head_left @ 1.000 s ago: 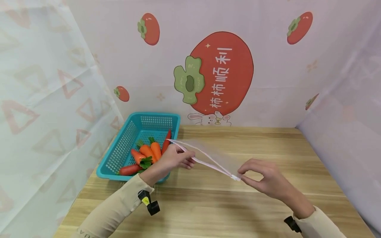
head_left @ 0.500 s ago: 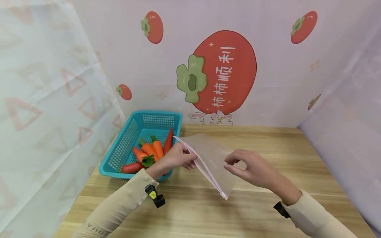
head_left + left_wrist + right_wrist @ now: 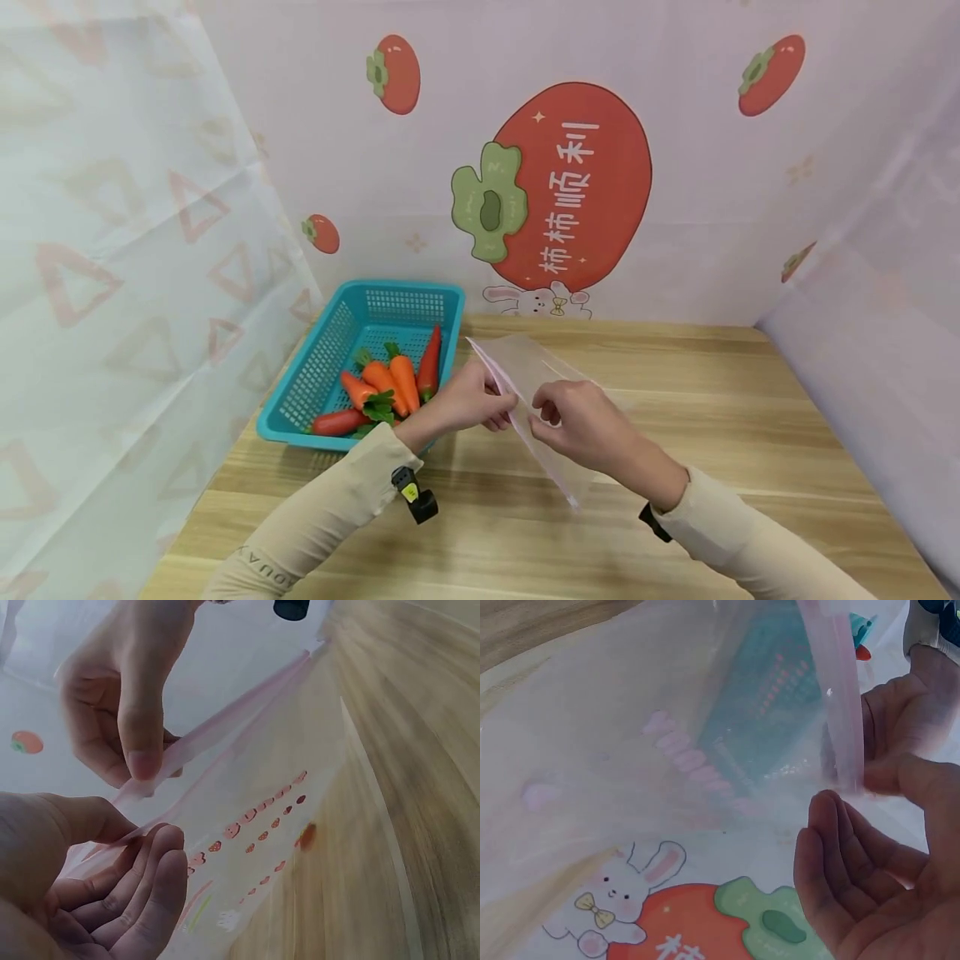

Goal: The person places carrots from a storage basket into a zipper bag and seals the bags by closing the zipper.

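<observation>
A clear zip bag (image 3: 558,433) with a pink zip edge and small printed figures hangs slanted over the table. My left hand (image 3: 468,400) pinches its rim between thumb and fingers near the upper end. Close beside it, my right hand (image 3: 581,425) has thumb and fingertips at the rim; in the left wrist view its thumb lies over the pink strip. The right wrist view shows that strip between its thumb and fingers. Through the film, the bag looks flat, with nothing visible inside.
At the left stands a blue plastic basket (image 3: 300,379) holding several carrots (image 3: 405,383) and red chili peppers (image 3: 429,362). Around the wooden table (image 3: 712,392) hang printed cloth walls (image 3: 697,192). My left forearm passes in front of the basket's near corner.
The right hand let go of the bag's slider end and moved left to the rim by the left hand. The bag's free end swung down. Left hand shifted slightly right.
</observation>
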Tool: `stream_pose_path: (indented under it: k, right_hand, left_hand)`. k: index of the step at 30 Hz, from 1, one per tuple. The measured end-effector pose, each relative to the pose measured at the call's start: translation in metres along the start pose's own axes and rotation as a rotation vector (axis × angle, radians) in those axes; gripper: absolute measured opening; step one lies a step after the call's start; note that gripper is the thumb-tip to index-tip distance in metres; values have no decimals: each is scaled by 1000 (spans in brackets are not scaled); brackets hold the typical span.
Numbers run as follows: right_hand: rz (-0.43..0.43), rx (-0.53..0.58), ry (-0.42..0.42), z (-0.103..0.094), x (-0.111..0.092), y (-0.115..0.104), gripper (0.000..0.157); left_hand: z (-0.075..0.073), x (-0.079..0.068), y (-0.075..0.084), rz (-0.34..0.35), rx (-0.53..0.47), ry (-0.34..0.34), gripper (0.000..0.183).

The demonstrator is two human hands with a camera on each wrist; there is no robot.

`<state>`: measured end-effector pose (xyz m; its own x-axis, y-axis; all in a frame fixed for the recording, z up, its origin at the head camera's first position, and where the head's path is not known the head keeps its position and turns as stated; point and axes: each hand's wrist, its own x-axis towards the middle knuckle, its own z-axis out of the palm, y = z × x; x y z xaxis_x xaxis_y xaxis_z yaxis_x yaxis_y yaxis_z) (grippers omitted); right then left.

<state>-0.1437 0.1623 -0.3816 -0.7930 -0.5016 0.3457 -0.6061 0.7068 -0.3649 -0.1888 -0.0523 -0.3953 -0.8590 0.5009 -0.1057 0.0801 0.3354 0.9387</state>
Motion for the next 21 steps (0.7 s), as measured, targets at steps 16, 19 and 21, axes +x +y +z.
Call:
stream_pose_path:
  k: [16,19,21]
  right_hand:
    - [210,-89,71,-22,16,16,8]
    - [229,-93,74,-27,19,20,11]
    - [229,-98,83,-30,21,23,12]
  left_hand:
    - [-15,2,10,-50,242,-2,19]
    - [-19,1,11,-67,316,18,25]
    - [-22,-1,12,-78,356,28,29]
